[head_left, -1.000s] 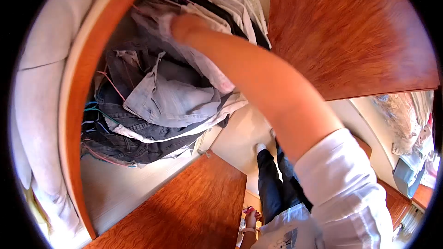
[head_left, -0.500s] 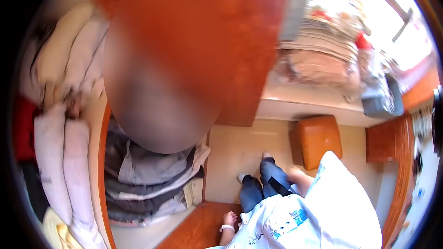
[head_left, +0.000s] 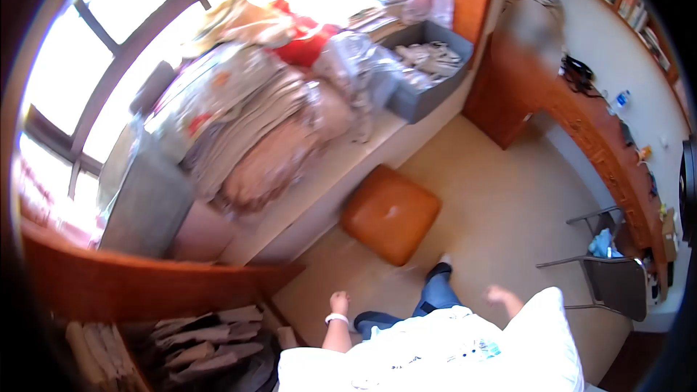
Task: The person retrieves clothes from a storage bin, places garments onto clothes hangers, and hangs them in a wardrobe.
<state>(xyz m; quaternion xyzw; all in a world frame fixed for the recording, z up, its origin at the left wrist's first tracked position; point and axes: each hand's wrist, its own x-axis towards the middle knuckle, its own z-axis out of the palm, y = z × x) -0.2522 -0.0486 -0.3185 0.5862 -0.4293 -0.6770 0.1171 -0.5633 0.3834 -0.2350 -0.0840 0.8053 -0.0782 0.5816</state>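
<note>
My left hand (head_left: 339, 303), with a white band on the wrist, hangs low beside my blue trousers. Its fingers are loosely bent and apart, and I see nothing in them. On the other side, my right hand (head_left: 499, 294) is out over the floor and touches nothing visible; motion blurs its fingers. A brown padded stool (head_left: 392, 214) stands on the floor in front of me, apart from both hands.
Bagged, folded bedding (head_left: 268, 131) and a grey storage box (head_left: 428, 105) sit on the window ledge. Lower left is an open wardrobe with folded clothes (head_left: 210, 337). A dark chair (head_left: 613, 287) stands at the right by a wooden desk (head_left: 606, 145).
My view has swung right, from the wardrobe towards the window and desk. The wardrobe's wooden panel and clothes now lie lower left. Both hands still hang at my sides.
</note>
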